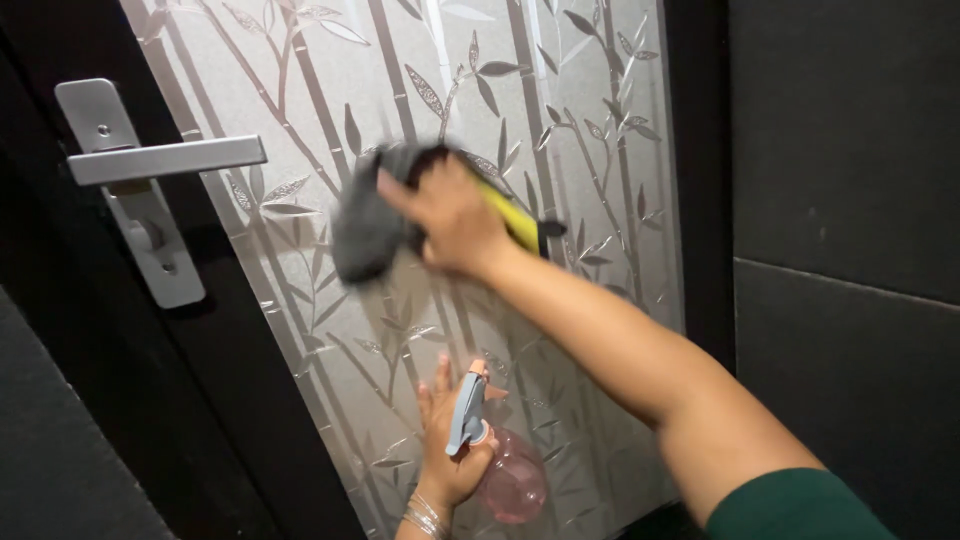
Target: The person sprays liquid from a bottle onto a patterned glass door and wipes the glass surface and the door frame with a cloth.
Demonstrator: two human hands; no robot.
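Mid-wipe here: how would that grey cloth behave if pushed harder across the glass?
The grey cloth looks soft and floppy: it bunches under the right hand. It probably slides easily over the frosted door glass, yet may fold rather than stay flat.

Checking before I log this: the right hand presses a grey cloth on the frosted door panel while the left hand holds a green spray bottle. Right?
Not quite. In the head view the spray bottle in the left hand is pink, not green. The right hand does press the grey cloth on the frosted door panel.
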